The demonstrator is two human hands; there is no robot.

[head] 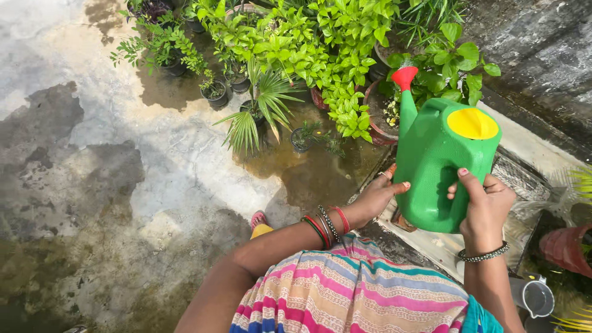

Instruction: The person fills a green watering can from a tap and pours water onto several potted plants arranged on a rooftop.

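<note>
A green watering can (435,160) with a yellow lid and a red spout head is held upright in front of me. My right hand (484,206) grips its handle from the right. My left hand (377,197), with bangles on the wrist, presses flat against the can's left side. The red spout head points up toward a brown pot (377,120) and leafy green plants (320,43).
Several small potted plants (216,92) and a small palm (259,114) stand on the wet concrete floor (123,172). A stone ledge (524,154) runs at right, a red pot (564,246) and a grey mug (536,299) below it. My foot (259,222) shows beneath.
</note>
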